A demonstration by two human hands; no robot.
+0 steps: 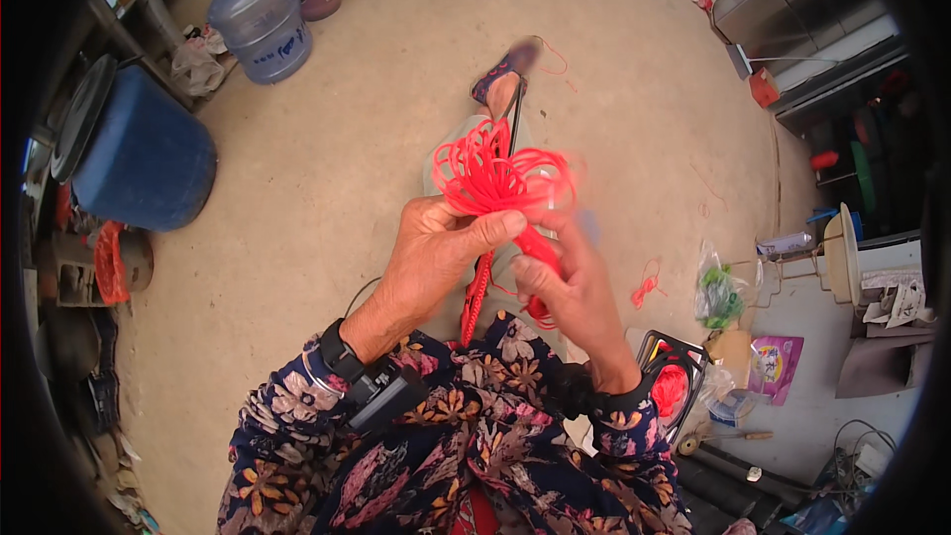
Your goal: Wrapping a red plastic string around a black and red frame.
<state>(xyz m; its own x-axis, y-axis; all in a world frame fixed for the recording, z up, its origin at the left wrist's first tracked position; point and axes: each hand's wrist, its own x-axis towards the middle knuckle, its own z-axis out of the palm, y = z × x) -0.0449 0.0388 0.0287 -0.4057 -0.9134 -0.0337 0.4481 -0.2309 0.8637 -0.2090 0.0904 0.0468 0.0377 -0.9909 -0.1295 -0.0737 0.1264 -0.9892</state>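
A looped bundle of bright red cord (485, 173) is held in front of my lap, its loops fanning out at the top. My left hand (436, 248) pinches the gathered part, thumb laid across it. Wrapped round the lower part of the same bundle is my right hand (575, 282), its fingers slightly blurred. A red braided length (477, 302) hangs below, between my hands. Behind the loops, a thin black rod or strap (517, 114) runs up toward my shoe (510, 69). The fingertips on the far side of the bundle are hidden.
To my right are a black basket (649, 352) with red cord in it, a plastic bag (715, 292) with green contents and a purple packet (775, 369). A red cord scrap (646, 285) lies nearby. On the left stand a blue barrel (144, 154) and a water jug (260, 25).
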